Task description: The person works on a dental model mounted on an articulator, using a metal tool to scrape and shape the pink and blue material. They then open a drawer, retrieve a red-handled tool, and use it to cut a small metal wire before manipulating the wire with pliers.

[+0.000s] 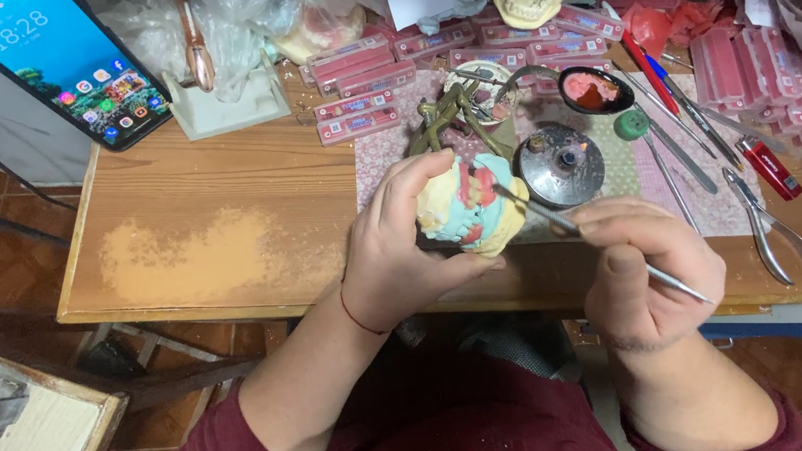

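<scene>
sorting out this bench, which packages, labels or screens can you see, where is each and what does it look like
Phone: top left, leaning tilted, black frame, lit blue screen with small coloured icons.
Flat boxes: back of the wooden table, pink, long and thin, with white labels.
Stacked boxes: right side, same pink kind, piled on edge.
Lighter: right, red, small label.
Plastic bags: back, clear, crumpled.
</scene>
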